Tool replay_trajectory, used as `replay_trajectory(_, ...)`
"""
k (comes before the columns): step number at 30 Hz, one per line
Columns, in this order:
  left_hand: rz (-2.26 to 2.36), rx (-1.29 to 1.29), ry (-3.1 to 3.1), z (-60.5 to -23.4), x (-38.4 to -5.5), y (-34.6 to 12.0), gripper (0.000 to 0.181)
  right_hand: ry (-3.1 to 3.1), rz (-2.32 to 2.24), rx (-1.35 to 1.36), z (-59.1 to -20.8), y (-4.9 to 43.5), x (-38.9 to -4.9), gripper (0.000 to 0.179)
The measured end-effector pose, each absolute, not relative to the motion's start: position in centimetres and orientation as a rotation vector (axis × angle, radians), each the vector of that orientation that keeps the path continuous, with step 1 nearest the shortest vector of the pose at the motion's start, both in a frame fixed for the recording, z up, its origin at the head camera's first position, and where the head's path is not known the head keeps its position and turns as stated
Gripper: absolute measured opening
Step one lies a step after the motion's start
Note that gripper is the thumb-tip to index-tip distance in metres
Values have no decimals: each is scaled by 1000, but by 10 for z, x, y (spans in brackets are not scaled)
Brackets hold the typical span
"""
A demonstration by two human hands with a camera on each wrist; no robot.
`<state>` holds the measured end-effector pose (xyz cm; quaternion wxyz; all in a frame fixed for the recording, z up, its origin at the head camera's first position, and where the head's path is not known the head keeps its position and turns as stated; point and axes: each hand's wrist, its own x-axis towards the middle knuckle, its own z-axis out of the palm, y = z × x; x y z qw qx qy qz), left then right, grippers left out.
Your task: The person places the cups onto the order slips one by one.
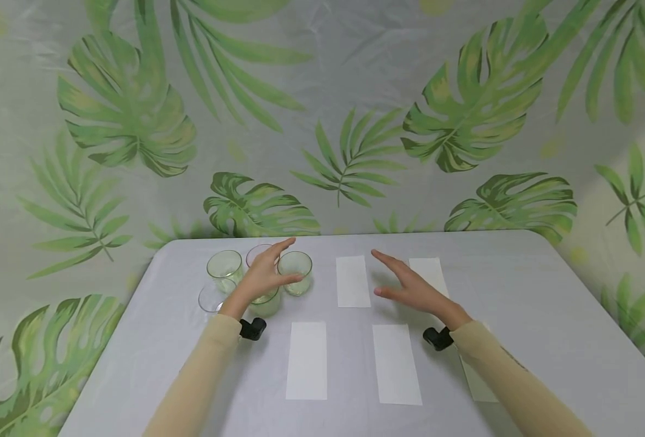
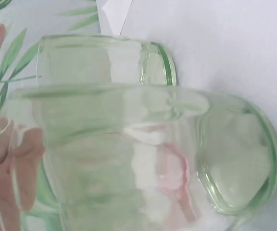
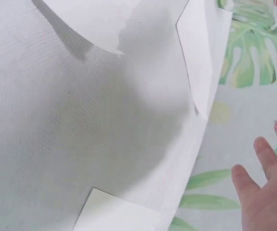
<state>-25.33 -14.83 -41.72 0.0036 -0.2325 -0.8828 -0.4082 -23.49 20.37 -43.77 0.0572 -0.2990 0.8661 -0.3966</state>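
My left hand (image 1: 262,276) is held over a cluster of several drinking glasses, its thumb apart from the fingers and nothing gripped. Under and around it stand a green glass (image 1: 295,274) on the right, another green glass (image 1: 224,267) at the back left, a pink-rimmed glass (image 1: 258,250) behind, and a colourless glass (image 1: 211,297) at the front left. One more green glass (image 1: 266,305) is partly hidden by the hand. In the left wrist view a green glass (image 2: 105,159) fills the foreground. My right hand (image 1: 412,290) hovers, fingers spread, between two white paper rectangles, holding nothing.
White paper rectangles lie on the white-covered table (image 1: 524,291): one at the back (image 1: 353,282), another back-right card (image 1: 431,272), a front-left card (image 1: 306,361), a front-middle card (image 1: 397,364), and a card under the right sleeve (image 1: 480,382). A leaf-patterned cloth (image 1: 355,73) hangs behind.
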Motion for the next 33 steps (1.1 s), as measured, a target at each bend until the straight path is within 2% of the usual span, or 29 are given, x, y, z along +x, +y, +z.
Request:
replay_trajectory(10, -1307, -725, -2898, -414, -259, -151, 83, 2525, -1178, -869, -451, 198, -251, 80)
replay_trajectory(20, -1098, -799, -2994, -413, -266, -149, 80, 2516, -1087, -851, -466, 193, -270, 79)
replay_trajectory(33, -975, -852, -3029, -408, -265, -146, 75, 2532, -1005, -814, -470, 188, -275, 85)
